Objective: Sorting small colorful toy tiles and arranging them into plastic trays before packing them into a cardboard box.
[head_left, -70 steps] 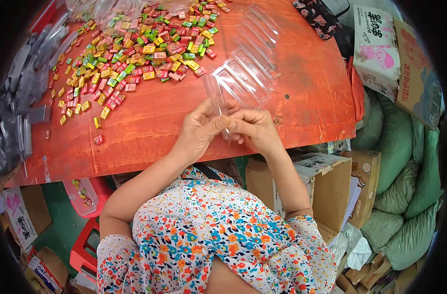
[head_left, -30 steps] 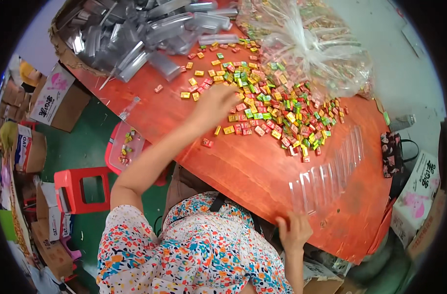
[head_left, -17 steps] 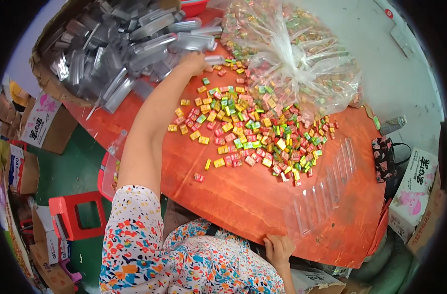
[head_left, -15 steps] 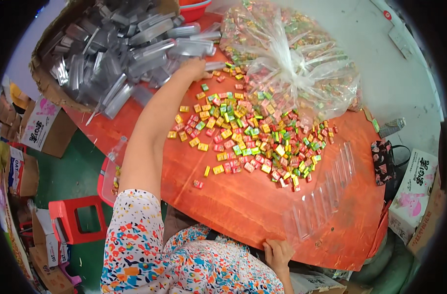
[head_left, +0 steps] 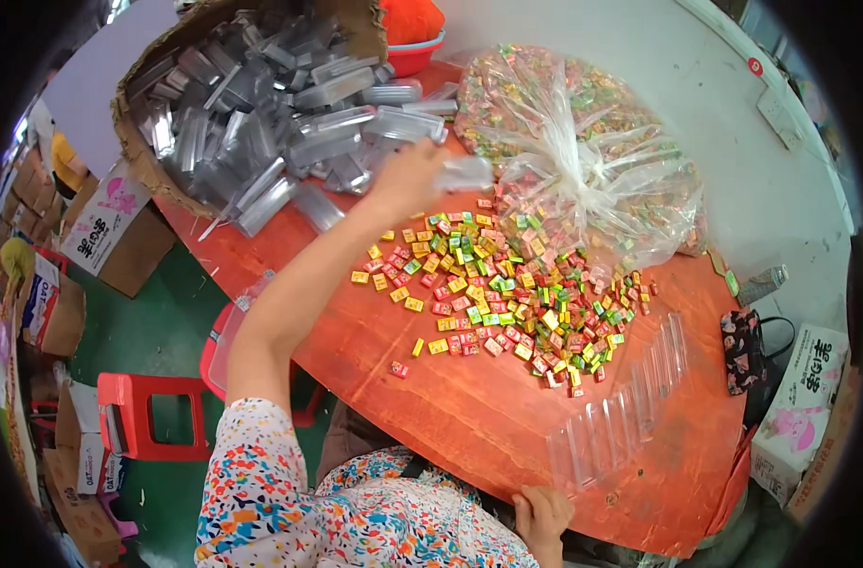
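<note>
Plastic case (head_left: 466,173), likely light and slippery, best held by its edges, is pinched in the left hand (head_left: 410,178); the right hand (head_left: 543,514) curls loosely, seemingly empty

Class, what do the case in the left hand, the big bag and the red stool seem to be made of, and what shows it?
Case: probably stiff, clear plastic; it looks see-through and boxy, though blur hides its finish.
Bag: thin, glossy plastic film, judging by its creases, highlights and the colours showing through.
Stool: likely plastic, smooth, from its even colour.
</note>
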The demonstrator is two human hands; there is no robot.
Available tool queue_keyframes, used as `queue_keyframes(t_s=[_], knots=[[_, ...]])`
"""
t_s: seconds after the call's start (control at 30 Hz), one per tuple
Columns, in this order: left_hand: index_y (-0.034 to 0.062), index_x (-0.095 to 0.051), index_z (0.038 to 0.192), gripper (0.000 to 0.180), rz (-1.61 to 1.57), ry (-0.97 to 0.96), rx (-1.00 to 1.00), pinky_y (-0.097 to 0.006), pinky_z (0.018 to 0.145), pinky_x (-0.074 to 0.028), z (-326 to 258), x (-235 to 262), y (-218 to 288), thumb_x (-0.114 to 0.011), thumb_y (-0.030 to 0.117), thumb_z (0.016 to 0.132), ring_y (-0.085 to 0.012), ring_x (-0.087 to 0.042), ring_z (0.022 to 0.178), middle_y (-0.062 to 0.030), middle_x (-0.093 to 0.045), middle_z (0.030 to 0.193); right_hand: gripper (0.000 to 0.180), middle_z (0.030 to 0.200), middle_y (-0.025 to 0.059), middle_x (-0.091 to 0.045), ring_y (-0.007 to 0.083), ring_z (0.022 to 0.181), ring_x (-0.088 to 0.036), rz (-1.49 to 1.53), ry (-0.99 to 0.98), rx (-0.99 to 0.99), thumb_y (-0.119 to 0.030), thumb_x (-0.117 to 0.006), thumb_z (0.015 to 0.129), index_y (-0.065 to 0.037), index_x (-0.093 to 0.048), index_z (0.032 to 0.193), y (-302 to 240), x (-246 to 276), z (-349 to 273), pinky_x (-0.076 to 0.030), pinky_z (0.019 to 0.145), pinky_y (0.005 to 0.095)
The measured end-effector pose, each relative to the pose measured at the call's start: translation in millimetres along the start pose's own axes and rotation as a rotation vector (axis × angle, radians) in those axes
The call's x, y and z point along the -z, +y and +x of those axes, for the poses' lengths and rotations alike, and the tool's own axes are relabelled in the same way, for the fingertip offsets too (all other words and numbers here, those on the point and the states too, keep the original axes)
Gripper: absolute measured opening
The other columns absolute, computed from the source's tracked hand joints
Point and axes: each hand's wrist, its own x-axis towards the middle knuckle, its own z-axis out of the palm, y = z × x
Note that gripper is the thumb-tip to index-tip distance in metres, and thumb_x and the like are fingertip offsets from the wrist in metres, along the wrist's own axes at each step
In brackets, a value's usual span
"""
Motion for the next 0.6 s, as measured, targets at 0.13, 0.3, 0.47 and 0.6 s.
queue_keyframes(t_s=[0.13, 0.3, 0.47, 0.6], knots=[[0.01, -0.062, 0.111, 0.033, -0.514, -0.309, -0.4, -0.044, 0.084, -0.051, -52, 35, 93, -0.069, 0.02, 0.08, -0.0315, -0.06, 0.101, -0.0125, -0.06, 0.105, 0.038, 0.095, 0.0102, -0.067, 0.0242, 0.072, -0.063, -0.083, 0.189, 0.039, -0.025, -0.073, 0.084, -0.005, -0.064, 0.114, 0, 17, 66, -0.049, 0.062, 0.0348], [0.006, -0.048, 0.133, 0.06, -0.606, -0.474, -0.786, -0.045, 0.087, -0.049, -107, 72, 186, -0.072, 0.017, 0.079, -0.0353, -0.057, 0.106, -0.0158, -0.055, 0.115, 0.047, 0.094, 0.0094, -0.065, 0.0147, 0.067, -0.062, 1.102, 0.118, -0.716, -0.032, -0.054, 0.098, 0.001, -0.047, 0.131, 27, 16, 86, -0.048, 0.054, 0.0263], [0.0057, -0.02, 0.152, 0.094, -1.029, -0.088, -0.456, -0.041, 0.107, -0.039, -148, 33, 229, -0.077, 0.023, 0.079, -0.0327, -0.045, 0.129, -0.0206, -0.039, 0.143, 0.03, 0.07, 0.0094, -0.06, 0.0105, 0.039, -0.048, 1.225, 0.312, -0.893, -0.032, -0.052, 0.099, -0.003, -0.056, 0.106, 18, 22, 93, -0.029, 0.03, 0.0207], [0.0116, 0.004, 0.155, 0.102, -2.063, -0.32, 0.113, -0.035, 0.107, -0.038, -175, 14, 268, -0.072, 0.019, 0.088, -0.0218, -0.044, 0.13, -0.0151, -0.031, 0.152, 0.03, 0.068, 0.0058, -0.06, 0.0082, 0.04, -0.048, 1.306, 0.412, -1.014, -0.035, -0.054, 0.097, -0.005, -0.057, 0.104, 25, 23, 79, -0.031, 0.032, 0.0188]])
